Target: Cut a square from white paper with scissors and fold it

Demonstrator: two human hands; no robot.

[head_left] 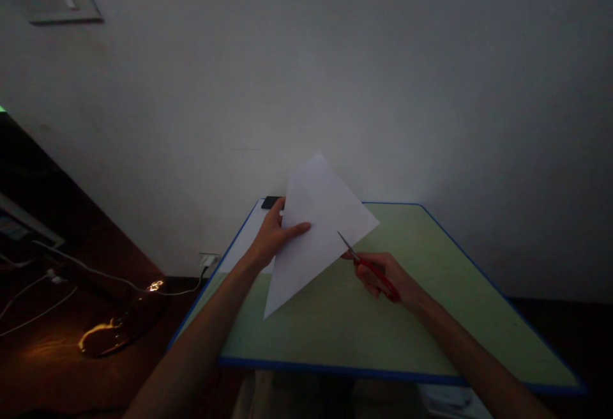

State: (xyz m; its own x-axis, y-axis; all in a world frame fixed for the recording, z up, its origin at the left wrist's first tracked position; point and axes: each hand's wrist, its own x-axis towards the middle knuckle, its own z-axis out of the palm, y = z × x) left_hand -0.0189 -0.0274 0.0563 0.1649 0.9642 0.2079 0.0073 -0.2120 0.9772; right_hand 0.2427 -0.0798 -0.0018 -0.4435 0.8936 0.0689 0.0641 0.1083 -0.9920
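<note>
A white sheet of paper [316, 208] is held up at a slant above the table. My left hand [280, 234] grips its left edge, thumb on the near face and the other fingers mostly hidden behind it. In my right hand [383, 273] is a pair of red-handled scissors [380, 276]. The metal blades point up and left, and one lies over the paper's lower right edge. Whether the other blade is behind the sheet I cannot tell.
The light green table [393, 336] has a blue rim and stands against a grey wall [431, 87]. More white paper [243, 240] lies at its left side, near a black object [271, 202]. Left of the table, a white cable [119, 280] runs to a wall socket [209, 259].
</note>
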